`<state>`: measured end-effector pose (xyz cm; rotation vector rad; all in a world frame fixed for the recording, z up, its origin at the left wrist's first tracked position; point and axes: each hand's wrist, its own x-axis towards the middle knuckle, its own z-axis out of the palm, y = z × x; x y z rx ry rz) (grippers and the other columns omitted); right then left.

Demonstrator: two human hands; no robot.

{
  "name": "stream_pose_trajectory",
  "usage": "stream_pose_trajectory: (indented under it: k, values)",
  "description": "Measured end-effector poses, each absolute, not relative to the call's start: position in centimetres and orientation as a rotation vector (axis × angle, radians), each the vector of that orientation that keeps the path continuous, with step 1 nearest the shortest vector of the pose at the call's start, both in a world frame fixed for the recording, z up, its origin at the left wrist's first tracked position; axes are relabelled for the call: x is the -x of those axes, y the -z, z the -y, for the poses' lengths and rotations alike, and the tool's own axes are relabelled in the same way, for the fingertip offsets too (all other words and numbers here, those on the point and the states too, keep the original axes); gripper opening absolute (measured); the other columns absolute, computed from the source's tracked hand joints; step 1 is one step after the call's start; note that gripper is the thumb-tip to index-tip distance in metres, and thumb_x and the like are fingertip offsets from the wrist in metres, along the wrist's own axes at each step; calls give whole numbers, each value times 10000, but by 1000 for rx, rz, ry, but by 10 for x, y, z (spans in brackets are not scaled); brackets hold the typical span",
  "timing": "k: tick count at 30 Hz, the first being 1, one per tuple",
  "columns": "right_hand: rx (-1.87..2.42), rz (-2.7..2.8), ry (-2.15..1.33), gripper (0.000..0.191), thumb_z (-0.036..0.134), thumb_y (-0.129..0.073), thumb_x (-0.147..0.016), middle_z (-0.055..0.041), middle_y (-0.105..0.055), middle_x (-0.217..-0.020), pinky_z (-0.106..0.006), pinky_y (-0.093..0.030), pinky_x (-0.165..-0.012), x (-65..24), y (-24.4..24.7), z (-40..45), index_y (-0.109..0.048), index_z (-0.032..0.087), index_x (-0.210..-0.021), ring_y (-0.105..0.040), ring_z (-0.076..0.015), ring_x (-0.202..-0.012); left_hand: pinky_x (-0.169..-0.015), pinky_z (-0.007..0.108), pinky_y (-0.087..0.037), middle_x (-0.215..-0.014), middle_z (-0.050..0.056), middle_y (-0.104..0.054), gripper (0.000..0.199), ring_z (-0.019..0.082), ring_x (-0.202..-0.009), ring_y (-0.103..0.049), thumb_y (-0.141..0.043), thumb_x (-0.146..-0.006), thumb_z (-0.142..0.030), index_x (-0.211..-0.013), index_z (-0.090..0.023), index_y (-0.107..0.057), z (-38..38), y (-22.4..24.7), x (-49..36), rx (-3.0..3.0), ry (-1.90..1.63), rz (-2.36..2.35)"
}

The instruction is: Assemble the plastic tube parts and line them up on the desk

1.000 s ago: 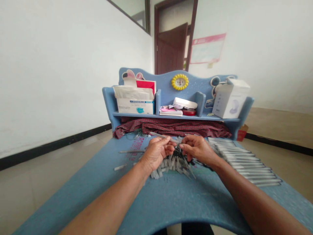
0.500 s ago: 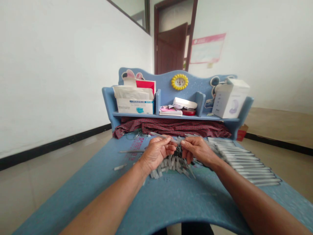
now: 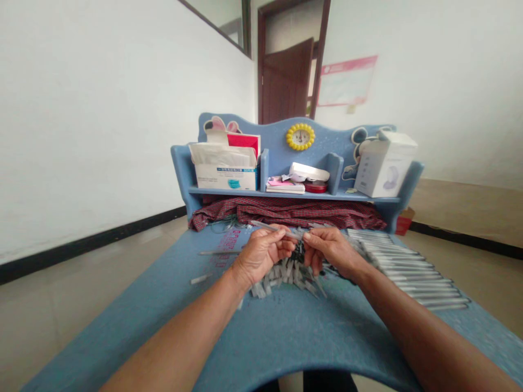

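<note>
Clear tube (image 3: 265, 225) | axis: left-right, slanted | left end higher in view

Slim translucent tube (image 3: 266, 225), slanted, pinched between 2 hands (image 3: 261, 251) (image 3: 330, 251).

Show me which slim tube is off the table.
The translucent tube the left hand holds, one end at the right hand; others, like the tube row, lie on the blue table.

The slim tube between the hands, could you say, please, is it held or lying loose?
Held: the left hand pinches the slim tube, whose right end meets the right hand.
</note>
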<state>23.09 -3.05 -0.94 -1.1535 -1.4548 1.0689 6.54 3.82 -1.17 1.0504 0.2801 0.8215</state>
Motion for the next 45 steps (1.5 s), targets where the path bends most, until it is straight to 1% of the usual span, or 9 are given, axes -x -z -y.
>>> stream_pose_trajectory:
  k: [5, 8, 14, 17, 23, 33, 39, 45]
  values:
    - [1170, 1494, -954, 387, 508, -507, -802, -3, -626, -519, -172, -363, -319, -230, 11, 30, -494, 154, -647, -551, -104, -332, -489, 187, -508, -651, 76, -668, 142, 100, -519, -610, -570, -815, -192, -758, -77, -630, -37, 10, -67, -962, -814, -354]
    - [1202, 1533, -859, 396, 494, -495, -817, 13, -590, -484, -166, -341, -318, -228, 11, 31, -492, 155, -615, -546, -97, -336, -455, 184, -501, -626, 74, -666, 159, 93, -478, -595, -601, -798, -212, -712, -80, -621, -38, 10, -68, -926, -838, -440]
    - [1232, 1570, -753, 381, 477, -495, -826, 39, -539, -451, -160, -331, -318, -223, 12, 33, -504, 155, -622, -527, -83, -331, -402, 176, -479, -572, 60, -647, 127, 77, -408, -550, -618, -771, -148, -678, -62, -621, -39, 11, -68, -954, -877, -516]
    - [1227, 1556, -800, 387, 486, -494, -822, 35, -545, -451, -165, -336, -317, -223, 13, 32, -501, 156, -621, -536, -92, -335, -403, 170, -477, -570, 59, -646, 90, 75, -407, -548, -624, -753, -113, -680, -58, -626, -39, 10, -68, -990, -895, -503]
    - [1180, 1479, -932, 391, 518, -510, -794, 3, -618, -517, -176, -357, -319, -225, 13, 30, -494, 158, -640, -549, -104, -333, -445, 176, -494, -615, 57, -664, 27, 87, -455, -578, -647, -718, -96, -718, -87, -622, -41, 12, -66, -1045, -901, -427]
    - [1097, 1370, -1089, 383, 524, -563, -744, -12, -641, -507, -194, -389, -317, -224, 12, 31, -504, 156, -657, -536, -115, -305, -477, 170, -490, -595, 46, -654, 98, 95, -487, -593, -672, -673, -83, -751, -102, -617, -40, 9, -65, -1063, -863, -365]
    - [1082, 1360, -1114, 379, 513, -567, -746, -21, -648, -515, -192, -387, -308, -224, 12, 31, -503, 151, -655, -542, -120, -305, -479, 171, -490, -595, 43, -653, 113, 100, -497, -598, -675, -667, -86, -760, -103, -614, -41, 10, -64, -1066, -856, -347]
    - [1097, 1363, -1118, 397, 537, -563, -738, -15, -644, -509, -191, -392, -316, -224, 11, 31, -498, 153, -660, -537, -115, -305, -488, 173, -494, -592, 36, -646, 99, 96, -497, -596, -670, -682, -90, -763, -102, -614, -40, 9, -64, -1060, -859, -353]
